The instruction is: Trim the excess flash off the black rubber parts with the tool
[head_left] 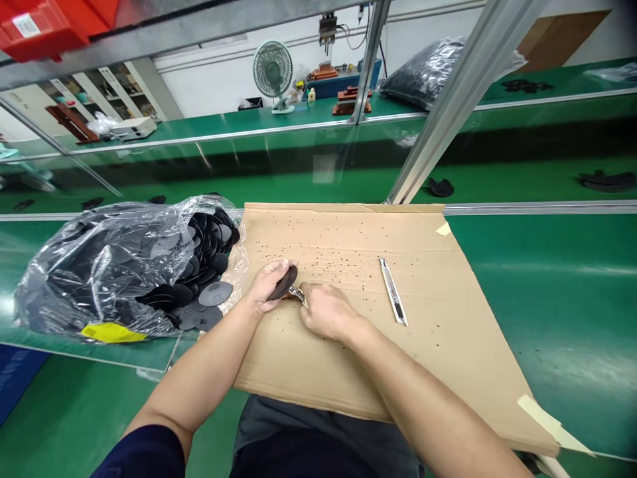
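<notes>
My left hand [266, 284] grips a dark oval plastic piece [283, 283], held on edge over a flat cardboard sheet [348, 372]. My right hand [324, 309] is closed around a small metal tool [297, 293] whose tip touches the piece's edge. Small dark specks are scattered over the cardboard beyond the hands. A clear plastic bag [99, 265] full of the same black oval pieces lies to the left, with several spilling out of its mouth [212, 295].
A metal knife blade [393, 291] lies on the cardboard to the right of my hands. An aluminium post [448, 99] rises behind the sheet. Green conveyor belts hold stray black pieces [440, 188]. A fan [273, 72] and another black bag [428, 73] stand far back.
</notes>
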Demonstrator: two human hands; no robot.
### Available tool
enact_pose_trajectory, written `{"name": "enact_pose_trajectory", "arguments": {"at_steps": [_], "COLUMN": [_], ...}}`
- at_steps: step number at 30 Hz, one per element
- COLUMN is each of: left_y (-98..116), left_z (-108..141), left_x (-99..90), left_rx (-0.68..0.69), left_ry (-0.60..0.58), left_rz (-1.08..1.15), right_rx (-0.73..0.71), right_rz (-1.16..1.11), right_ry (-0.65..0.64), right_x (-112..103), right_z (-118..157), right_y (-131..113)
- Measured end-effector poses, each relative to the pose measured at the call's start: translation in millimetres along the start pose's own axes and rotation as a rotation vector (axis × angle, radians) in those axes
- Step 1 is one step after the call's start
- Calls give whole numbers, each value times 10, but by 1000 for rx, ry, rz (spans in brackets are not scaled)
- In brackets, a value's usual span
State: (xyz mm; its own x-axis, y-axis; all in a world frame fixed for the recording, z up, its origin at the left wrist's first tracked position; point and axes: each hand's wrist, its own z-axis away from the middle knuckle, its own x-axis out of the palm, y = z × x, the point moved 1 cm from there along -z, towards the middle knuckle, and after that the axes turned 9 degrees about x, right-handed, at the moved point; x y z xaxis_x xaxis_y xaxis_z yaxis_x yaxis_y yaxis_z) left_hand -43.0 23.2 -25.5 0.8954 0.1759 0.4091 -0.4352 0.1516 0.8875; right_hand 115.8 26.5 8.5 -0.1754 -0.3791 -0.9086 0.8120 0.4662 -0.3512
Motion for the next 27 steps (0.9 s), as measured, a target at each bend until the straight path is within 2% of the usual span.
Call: {"name": "enact_pose_trajectory", "arguments": {"at_steps": [7,11,13,16,18,21,22,24,25,27], "left_y": [-38,-15,11,52,62,26,5,-33,-42,-27], "left_z": [-9,-18,-17,-24,-42,-94,-115,-154,-168,-183], "left_x": [-16,11,37,47,22,-40,-58,-75,-72,-48], "left_rx": [24,36,30,75,128,181,209,298,353,439], "left_ry": [9,12,14,44,96,135,133,124,115,100], "left_rz": [20,49,71,114,134,88,49,-55,-106,-178], "right_rx": [52,56,56,69,147,297,304,226,157,0], "right_rz": [4,-23,-107,-388,-538,-525,-484,-384,-324,-180], "right_ry": [-92,-69,-41,71,198,373,423,501,513,456], "right_x": [-1,52,100,131,71,-174,-288,-520,-620,-751], "right_z": [-31,-54,-60,-74,-99,-166,-197,-276,-327,-457], "right_y": [-14,11,72,243,376,436,387,175,20,-344]}}
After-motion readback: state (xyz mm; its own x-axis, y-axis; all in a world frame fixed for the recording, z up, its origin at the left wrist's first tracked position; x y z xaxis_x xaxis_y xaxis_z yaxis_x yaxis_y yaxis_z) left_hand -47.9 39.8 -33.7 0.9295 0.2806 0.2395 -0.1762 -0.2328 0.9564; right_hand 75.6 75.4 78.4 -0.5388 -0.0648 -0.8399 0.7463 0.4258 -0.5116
